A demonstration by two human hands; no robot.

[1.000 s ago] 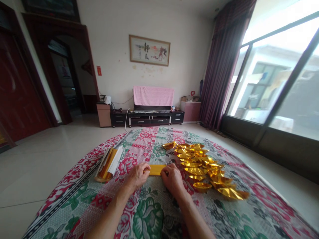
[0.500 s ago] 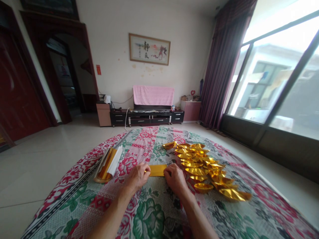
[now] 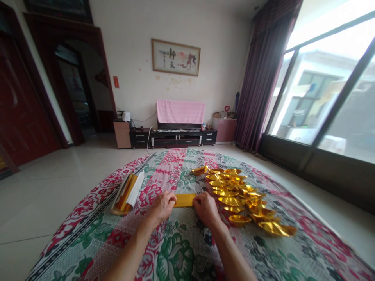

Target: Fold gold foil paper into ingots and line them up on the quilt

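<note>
A folded strip of gold foil paper point(image 3: 185, 200) lies flat between my hands over the patterned cloth. My left hand point(image 3: 164, 205) pinches its left end with curled fingers. At the right end, my right hand point(image 3: 205, 207) grips the strip the same way. To the right of that hand sit several folded gold paper ingots point(image 3: 231, 201) in overlapping rows. On the left lies a curled stack of gold paper sheets point(image 3: 126, 193) with white backs, apart from my left hand.
A red, green and white flowered cloth point(image 3: 175, 257) covers the round table. Beyond it stand a low black TV cabinet point(image 3: 181, 140) and a pink cloth point(image 3: 181, 112) draped over something. A large window point(image 3: 322, 97) with purple curtains point(image 3: 254, 86) is on the right.
Hardly anything differs. The fingers of my left hand have shifted slightly at the left end of the gold strip; my right hand stays in place.
</note>
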